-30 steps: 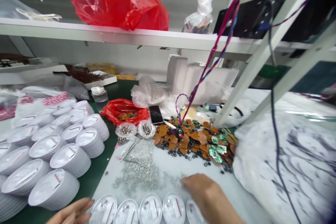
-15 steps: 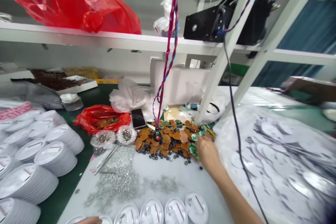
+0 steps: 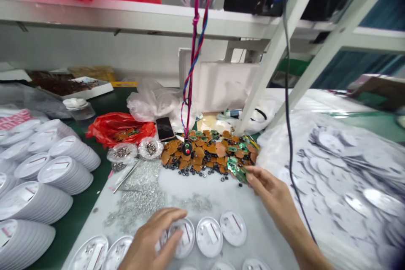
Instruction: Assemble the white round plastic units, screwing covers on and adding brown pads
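My right hand (image 3: 268, 187) pinches a green circuit board (image 3: 242, 174) at the right end of a pile of brown boards (image 3: 199, 156) and small black rings. Over the row of round white covers, my left hand (image 3: 155, 236) is held with thumb and fingers apart, and nothing shows between them. It partly hides a white cover (image 3: 182, 238). Two more covers, one in the middle (image 3: 209, 237) and one to its right (image 3: 233, 228), lie between my hands. Small clear pieces (image 3: 142, 196) are scattered on the pale work surface.
Stacks of white covers (image 3: 34, 202) stand at left. Behind are a red bag (image 3: 104, 128), a phone (image 3: 165, 128) and two dishes of small metal parts. A switch (image 3: 187, 147) hangs on twisted wires; a black cable (image 3: 289, 135) hangs before a bag of white discs (image 3: 338, 168).
My left hand has come up from the bottom edge over the white covers. My right hand has drawn back from the pile with a green board. The view has tilted down.
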Available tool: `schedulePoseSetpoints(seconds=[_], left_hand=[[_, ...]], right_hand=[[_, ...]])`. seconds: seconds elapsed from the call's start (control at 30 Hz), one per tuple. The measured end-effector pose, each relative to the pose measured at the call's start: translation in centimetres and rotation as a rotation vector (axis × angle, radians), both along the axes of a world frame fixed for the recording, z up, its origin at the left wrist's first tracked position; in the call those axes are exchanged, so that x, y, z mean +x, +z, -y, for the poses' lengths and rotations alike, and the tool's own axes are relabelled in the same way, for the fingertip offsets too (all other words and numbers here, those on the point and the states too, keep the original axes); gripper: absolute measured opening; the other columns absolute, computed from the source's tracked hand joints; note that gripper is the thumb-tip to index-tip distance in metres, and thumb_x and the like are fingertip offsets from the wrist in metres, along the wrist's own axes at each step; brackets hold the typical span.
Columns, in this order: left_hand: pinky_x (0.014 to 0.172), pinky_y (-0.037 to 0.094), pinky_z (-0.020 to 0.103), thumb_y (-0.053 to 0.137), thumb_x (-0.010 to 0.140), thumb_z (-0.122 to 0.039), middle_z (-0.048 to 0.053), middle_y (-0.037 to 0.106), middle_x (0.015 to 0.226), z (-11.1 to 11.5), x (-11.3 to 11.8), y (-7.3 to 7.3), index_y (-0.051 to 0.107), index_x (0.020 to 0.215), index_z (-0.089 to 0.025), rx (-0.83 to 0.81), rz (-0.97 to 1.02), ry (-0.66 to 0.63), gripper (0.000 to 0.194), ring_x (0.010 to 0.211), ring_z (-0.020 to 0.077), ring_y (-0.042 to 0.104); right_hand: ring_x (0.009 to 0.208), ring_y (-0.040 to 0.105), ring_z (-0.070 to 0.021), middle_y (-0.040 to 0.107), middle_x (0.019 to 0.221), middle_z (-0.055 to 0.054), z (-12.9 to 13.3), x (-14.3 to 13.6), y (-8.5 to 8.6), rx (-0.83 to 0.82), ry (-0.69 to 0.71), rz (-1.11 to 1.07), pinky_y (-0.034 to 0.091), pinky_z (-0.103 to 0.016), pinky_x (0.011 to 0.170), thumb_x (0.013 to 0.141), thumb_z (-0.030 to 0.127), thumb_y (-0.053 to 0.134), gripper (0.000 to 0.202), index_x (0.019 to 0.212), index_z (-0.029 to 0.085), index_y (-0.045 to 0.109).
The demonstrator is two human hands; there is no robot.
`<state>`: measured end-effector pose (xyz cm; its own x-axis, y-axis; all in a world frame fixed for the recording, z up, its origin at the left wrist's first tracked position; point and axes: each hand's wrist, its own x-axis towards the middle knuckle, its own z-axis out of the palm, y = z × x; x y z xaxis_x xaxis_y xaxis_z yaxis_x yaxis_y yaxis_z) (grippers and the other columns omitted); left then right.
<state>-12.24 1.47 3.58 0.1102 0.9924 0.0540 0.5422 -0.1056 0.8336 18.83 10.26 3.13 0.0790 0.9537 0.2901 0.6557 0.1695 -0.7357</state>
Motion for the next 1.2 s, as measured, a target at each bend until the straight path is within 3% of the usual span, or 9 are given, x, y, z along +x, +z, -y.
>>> schedulePoseSetpoints(seconds=[0.1,0.17,0.33,0.53,0.63,0.7,0.8,0.87,1.2], left_hand=[[0.111,0.045,0.047,0.059,0.091,-0.030,0.007,0.067,0.134,-2.1,4.3,0.7,0.065,0.130,-0.028,-0.070,-0.035,-0.252,0.040,0.127,0.0273,0.059],[0.112,0.042,0.050,0.056,0.093,-0.033,0.012,0.064,0.137,-3.3,6.5,0.6,0.059,0.136,-0.021,-0.148,0.036,-0.298,0.045,0.128,0.0285,0.058],[0.086,0.054,0.040,0.049,0.096,-0.054,0.015,0.072,0.115,-5.2,10.1,0.3,0.057,0.133,-0.013,-0.479,0.470,-0.308,0.055,0.100,0.0247,0.070],[0.066,0.049,0.028,0.074,0.078,-0.039,-0.001,0.064,0.070,-5.5,12.7,-1.4,0.063,0.104,-0.013,-0.519,0.591,-0.184,0.038,0.061,0.0134,0.062],[0.064,0.048,0.029,0.066,0.084,-0.032,-0.001,0.063,0.069,-5.2,13.2,-1.5,0.065,0.102,-0.014,-0.491,0.508,-0.155,0.026,0.061,0.0149,0.062],[0.076,0.052,0.036,0.063,0.087,-0.026,0.004,0.070,0.082,-4.9,12.9,-1.3,0.066,0.114,-0.015,-0.408,0.341,-0.193,0.030,0.077,0.0202,0.067],[0.109,0.038,0.052,0.075,0.081,-0.019,0.011,0.066,0.128,-4.4,11.9,-1.1,0.053,0.142,-0.021,-0.207,-0.012,-0.310,0.066,0.123,0.0311,0.056],[0.117,0.027,0.058,0.083,0.075,-0.017,0.013,0.054,0.147,-4.1,11.3,-1.4,0.041,0.152,-0.023,-0.140,-0.171,-0.408,0.088,0.137,0.0348,0.043],[0.111,0.033,0.059,0.071,0.079,-0.001,0.009,0.060,0.138,-4.6,12.2,-3.6,0.027,0.157,-0.031,0.013,-0.285,-0.534,0.094,0.125,0.0321,0.054]], right_hand=[[0.073,0.072,-0.0166,0.075,0.087,-0.004,3.3,0.1,-0.6,0.030,0.037,-0.075,0.060,-0.024,0.064,0.095,0.042,0.057,0.025,0.102,0.022,0.071],[0.085,0.074,-0.0173,0.076,0.097,-0.004,4.8,0.2,-1.0,0.116,0.090,-0.102,0.061,-0.024,0.076,0.095,0.033,0.060,0.016,0.097,0.025,0.073],[0.101,0.072,-0.0137,0.076,0.105,-0.001,5.8,0.8,-1.6,0.297,0.325,-0.086,0.057,-0.020,0.089,0.093,0.010,0.057,0.026,0.101,0.029,0.072],[0.111,0.070,-0.0151,0.074,0.121,-0.003,5.7,1.3,-2.3,0.195,0.344,-0.049,0.056,-0.022,0.093,0.095,0.016,0.057,0.032,0.121,0.030,0.068],[0.095,0.076,-0.0174,0.078,0.106,-0.003,5.7,1.3,-2.5,0.058,0.265,-0.159,0.061,-0.021,0.080,0.093,0.027,0.062,0.022,0.112,0.027,0.072],[0.085,0.077,-0.0183,0.079,0.097,-0.003,5.7,1.5,-2.4,-0.051,0.225,-0.283,0.062,-0.023,0.073,0.092,0.034,0.063,0.019,0.105,0.026,0.074],[0.074,0.075,-0.0177,0.079,0.089,-0.003,5.6,2.4,-2.1,-0.161,0.159,-0.421,0.062,-0.022,0.065,0.090,0.043,0.064,0.024,0.101,0.025,0.075],[0.067,0.072,-0.0162,0.076,0.078,-0.001,5.6,3.1,-2.0,-0.196,0.145,-0.415,0.060,-0.021,0.062,0.089,0.046,0.064,0.025,0.098,0.025,0.075],[0.071,0.062,-0.0156,0.065,0.075,0.001,4.8,2.3,-3.9,-0.382,0.342,-0.217,0.049,-0.026,0.067,0.099,0.038,0.045,0.027,0.086,0.023,0.064]])
